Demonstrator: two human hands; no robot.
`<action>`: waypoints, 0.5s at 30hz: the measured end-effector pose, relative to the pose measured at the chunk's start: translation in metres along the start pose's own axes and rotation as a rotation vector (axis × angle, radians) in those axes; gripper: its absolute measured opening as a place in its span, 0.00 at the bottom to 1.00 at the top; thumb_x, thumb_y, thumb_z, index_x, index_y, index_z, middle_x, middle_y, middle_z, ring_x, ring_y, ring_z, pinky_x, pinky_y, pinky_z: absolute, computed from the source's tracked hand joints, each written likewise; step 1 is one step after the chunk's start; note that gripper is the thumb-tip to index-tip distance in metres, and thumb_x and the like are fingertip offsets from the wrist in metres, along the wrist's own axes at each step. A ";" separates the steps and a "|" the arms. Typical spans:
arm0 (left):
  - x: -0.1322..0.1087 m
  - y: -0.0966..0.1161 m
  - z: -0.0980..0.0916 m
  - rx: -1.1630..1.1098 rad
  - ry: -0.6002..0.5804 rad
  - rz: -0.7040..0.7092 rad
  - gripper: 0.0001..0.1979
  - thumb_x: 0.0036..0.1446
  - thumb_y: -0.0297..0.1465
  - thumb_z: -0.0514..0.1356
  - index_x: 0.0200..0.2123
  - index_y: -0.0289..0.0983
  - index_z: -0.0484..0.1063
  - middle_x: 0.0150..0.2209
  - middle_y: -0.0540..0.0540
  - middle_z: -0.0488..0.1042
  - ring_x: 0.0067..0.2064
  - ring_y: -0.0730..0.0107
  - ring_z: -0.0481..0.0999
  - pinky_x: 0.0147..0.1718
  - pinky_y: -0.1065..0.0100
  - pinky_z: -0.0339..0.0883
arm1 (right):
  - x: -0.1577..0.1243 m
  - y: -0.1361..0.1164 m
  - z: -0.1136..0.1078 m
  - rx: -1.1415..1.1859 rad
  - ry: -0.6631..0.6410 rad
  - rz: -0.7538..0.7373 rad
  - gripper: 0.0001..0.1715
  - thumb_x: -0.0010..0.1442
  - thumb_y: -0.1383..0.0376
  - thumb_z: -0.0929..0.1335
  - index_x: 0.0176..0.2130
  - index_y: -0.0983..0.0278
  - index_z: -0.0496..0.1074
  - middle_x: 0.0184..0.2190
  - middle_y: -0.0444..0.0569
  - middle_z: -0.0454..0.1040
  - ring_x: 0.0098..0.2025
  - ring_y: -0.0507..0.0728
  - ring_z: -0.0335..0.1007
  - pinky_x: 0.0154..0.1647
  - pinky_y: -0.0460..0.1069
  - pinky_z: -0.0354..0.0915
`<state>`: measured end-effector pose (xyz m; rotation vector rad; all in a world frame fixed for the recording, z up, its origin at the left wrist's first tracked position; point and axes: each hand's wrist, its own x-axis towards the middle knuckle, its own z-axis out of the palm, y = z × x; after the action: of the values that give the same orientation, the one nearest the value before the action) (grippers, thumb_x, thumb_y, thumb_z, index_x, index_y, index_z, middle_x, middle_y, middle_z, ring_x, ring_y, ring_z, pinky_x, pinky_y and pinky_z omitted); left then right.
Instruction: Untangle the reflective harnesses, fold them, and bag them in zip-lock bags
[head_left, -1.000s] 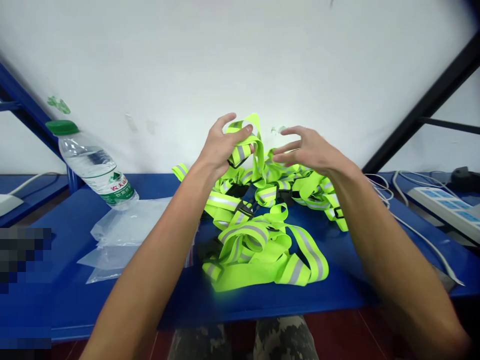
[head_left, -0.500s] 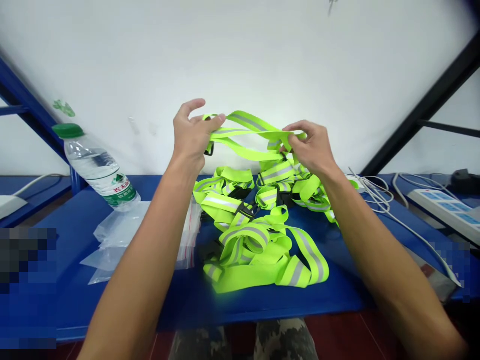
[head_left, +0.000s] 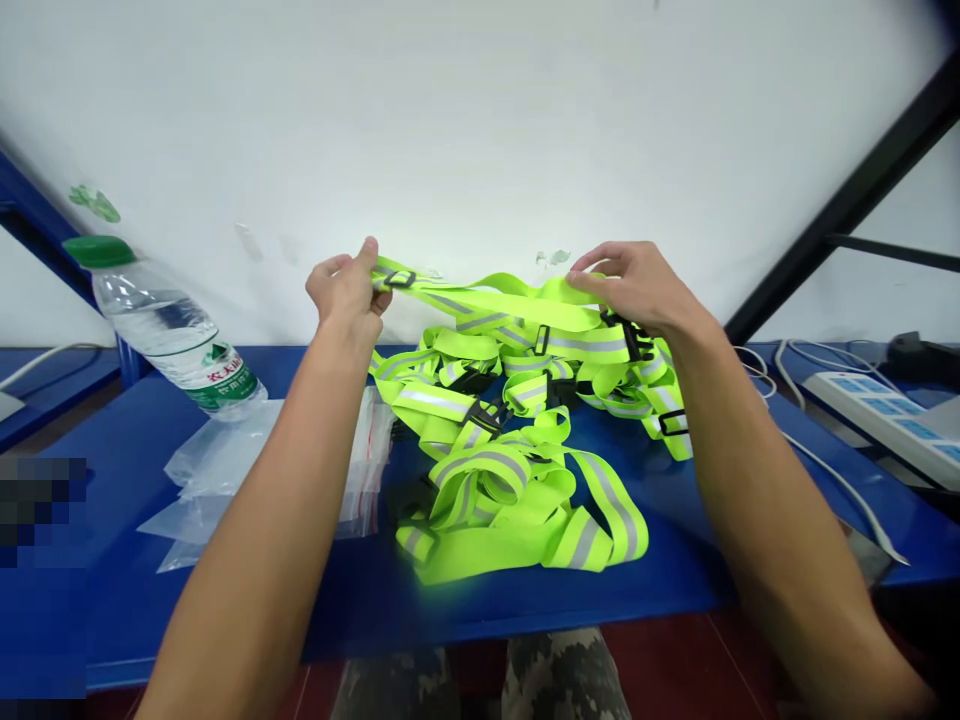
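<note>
A tangle of neon-yellow reflective straps (head_left: 517,470) with grey stripes and black buckles lies on the blue table (head_left: 675,570). One strap (head_left: 487,300) is stretched above the heap between both hands. My left hand (head_left: 346,293) pinches its left end near a black buckle. My right hand (head_left: 637,285) grips the right end, fingers curled over the strap.
A water bottle (head_left: 161,330) with a green cap lies tilted at the left. Clear plastic bags (head_left: 247,470) are stacked beside the straps. White cables (head_left: 817,460) and a power strip (head_left: 885,420) sit at the right. A white wall stands behind the table.
The hands have pulled apart and lowered a little, drawing the strap out straighter. My left hand has moved left. The heap on the table has hardly shifted.
</note>
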<state>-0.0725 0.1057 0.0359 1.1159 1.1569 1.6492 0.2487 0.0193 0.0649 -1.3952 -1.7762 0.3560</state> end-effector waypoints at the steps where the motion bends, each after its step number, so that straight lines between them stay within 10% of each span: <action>1: 0.002 0.000 -0.001 -0.017 0.082 -0.019 0.17 0.51 0.44 0.68 0.33 0.43 0.65 0.28 0.49 0.73 0.33 0.69 0.75 0.24 0.68 0.66 | -0.002 0.000 -0.003 -0.026 -0.088 0.003 0.17 0.54 0.55 0.72 0.39 0.63 0.79 0.26 0.49 0.74 0.31 0.58 0.69 0.34 0.56 0.68; 7: -0.005 0.007 -0.001 -0.137 0.167 -0.146 0.15 0.49 0.31 0.69 0.29 0.41 0.63 0.31 0.49 0.73 0.35 0.73 0.75 0.24 0.72 0.68 | -0.003 0.006 -0.007 -0.102 -0.525 -0.071 0.26 0.41 0.52 0.78 0.41 0.58 0.80 0.22 0.42 0.72 0.30 0.58 0.71 0.33 0.53 0.67; 15: -0.034 0.012 0.026 -0.103 -0.200 -0.011 0.17 0.45 0.23 0.67 0.38 0.40 0.69 0.42 0.42 0.74 0.48 0.61 0.75 0.41 0.62 0.74 | -0.002 -0.004 0.017 -0.092 -0.464 -0.244 0.25 0.46 0.59 0.77 0.45 0.58 0.77 0.46 0.49 0.77 0.50 0.66 0.71 0.54 0.62 0.66</action>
<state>-0.0397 0.0775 0.0454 1.1765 0.9382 1.5324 0.2331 0.0205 0.0560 -1.2020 -2.3398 0.5013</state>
